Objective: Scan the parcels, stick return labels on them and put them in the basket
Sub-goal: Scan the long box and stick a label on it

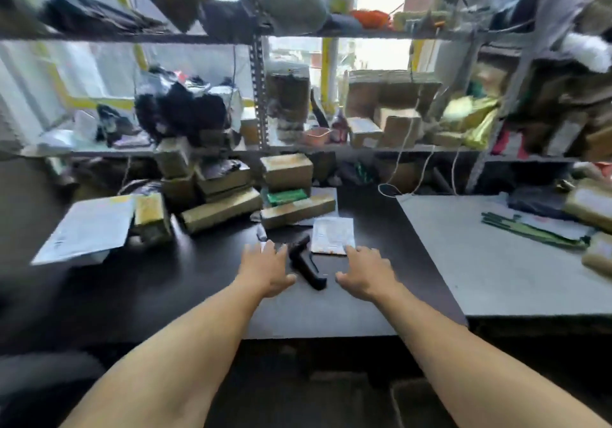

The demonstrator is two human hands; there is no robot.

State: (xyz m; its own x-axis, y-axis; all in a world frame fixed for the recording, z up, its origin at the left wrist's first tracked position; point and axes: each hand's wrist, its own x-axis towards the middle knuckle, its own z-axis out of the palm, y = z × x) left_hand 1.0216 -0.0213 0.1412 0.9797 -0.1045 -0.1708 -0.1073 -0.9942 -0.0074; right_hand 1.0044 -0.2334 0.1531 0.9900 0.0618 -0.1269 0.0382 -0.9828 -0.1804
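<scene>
Both hands out flat over the tabletop (165,295), fingers spread wide, holding nothing. Left hand (266,267) just left of the black scanner (306,267); right hand (366,272) just right of it, fingertips near the label sheet (332,235). Scanner lies on its side between the hands, handle pointing toward the person. Can't tell if either hand touches the tabletop.

Parcels (231,192): brown boxes stacked at the back of the tabletop below the shelf (132,153), well beyond the hands. White mailer (87,228) off to the left. Grey mat (496,262) on the right with green strips (530,228) on it. No basket in view.

Step looks like the start: take the scanner. Best done by closing one hand round the handle and keeping the other free to pull a parcel forward with its barcode facing up. Keep the label sheet flat and within reach.

Frame is blurred; no writing or brand can be read on sheet, mailer or boxes.
</scene>
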